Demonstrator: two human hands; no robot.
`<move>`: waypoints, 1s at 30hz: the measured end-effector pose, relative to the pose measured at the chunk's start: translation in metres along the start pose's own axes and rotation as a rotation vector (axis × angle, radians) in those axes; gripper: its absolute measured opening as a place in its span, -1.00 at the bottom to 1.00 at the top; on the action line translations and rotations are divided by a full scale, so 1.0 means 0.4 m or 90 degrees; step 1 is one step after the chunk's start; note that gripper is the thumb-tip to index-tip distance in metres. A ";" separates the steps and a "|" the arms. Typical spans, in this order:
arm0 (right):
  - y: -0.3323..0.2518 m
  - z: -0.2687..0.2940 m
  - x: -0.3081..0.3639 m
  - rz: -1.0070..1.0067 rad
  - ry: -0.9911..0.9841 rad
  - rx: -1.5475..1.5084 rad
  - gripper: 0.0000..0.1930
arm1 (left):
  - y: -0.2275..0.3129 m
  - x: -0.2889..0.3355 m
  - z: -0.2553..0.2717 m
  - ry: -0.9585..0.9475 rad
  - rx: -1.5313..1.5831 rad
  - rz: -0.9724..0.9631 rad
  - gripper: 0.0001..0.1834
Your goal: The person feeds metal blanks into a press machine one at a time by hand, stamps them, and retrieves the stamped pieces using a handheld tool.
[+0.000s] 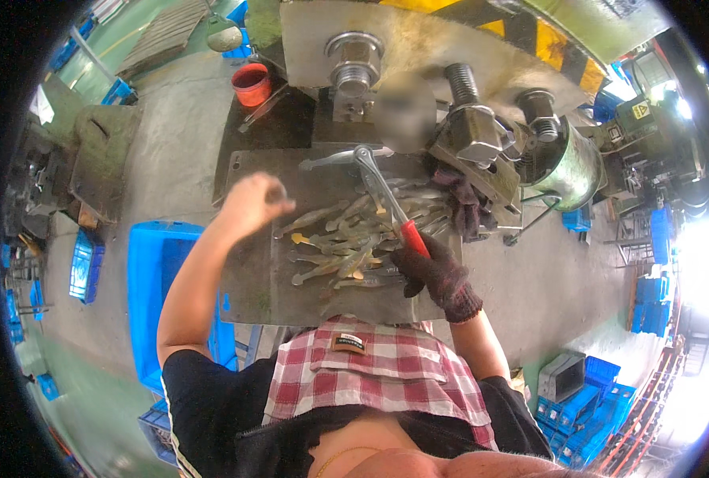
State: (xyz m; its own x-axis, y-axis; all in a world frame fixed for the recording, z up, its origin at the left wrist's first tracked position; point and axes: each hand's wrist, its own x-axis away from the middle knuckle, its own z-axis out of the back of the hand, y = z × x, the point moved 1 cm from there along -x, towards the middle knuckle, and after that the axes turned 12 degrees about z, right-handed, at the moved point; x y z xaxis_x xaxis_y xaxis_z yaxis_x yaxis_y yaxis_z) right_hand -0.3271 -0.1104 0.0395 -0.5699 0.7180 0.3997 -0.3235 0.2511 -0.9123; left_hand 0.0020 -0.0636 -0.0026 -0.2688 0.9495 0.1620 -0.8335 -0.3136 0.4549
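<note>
My right hand (431,271), in a dark knitted glove, is closed round the red handle of long steel pliers (384,191). Their rounded head reaches forward to a flat grey metal piece (330,162) near the press; whether the jaws grip it cannot be made out. My bare left hand (256,205) hovers over the left part of the metal work table (251,279), slightly blurred. Its fingers are loosely curled, with a gap to the thumb, and no object shows in it. Between my hands lies a heap of flat, elongated metal pieces (346,235), one with a yellowish end.
Ahead stands the press with large bolts (354,64) and a striped yellow-black edge. A red cup (251,84) sits back left. Dark cloth gloves (467,203) lie at the right of the heap. A blue crate (149,319) stands left; more crates (581,406) are lower right.
</note>
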 end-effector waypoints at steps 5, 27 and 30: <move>0.016 -0.002 -0.003 0.017 0.027 -0.077 -0.59 | 0.018 0.031 -0.081 -0.099 -0.189 -0.008 -0.72; 0.001 0.037 0.001 0.128 0.190 -0.199 -0.64 | 0.191 -0.396 0.057 0.268 0.013 -0.182 -0.72; -0.001 0.037 -0.034 0.166 0.208 -0.142 -0.65 | 0.197 -0.444 0.040 0.102 0.084 0.025 -0.54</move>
State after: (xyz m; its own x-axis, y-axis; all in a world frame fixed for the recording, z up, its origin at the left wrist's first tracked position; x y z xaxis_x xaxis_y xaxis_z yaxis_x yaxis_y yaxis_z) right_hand -0.3304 -0.1301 0.0356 -0.3308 0.9334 0.1389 -0.0104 0.1436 -0.9896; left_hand -0.0081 -0.2570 0.0186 -0.3817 0.9232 0.0453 -0.7537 -0.3393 0.5629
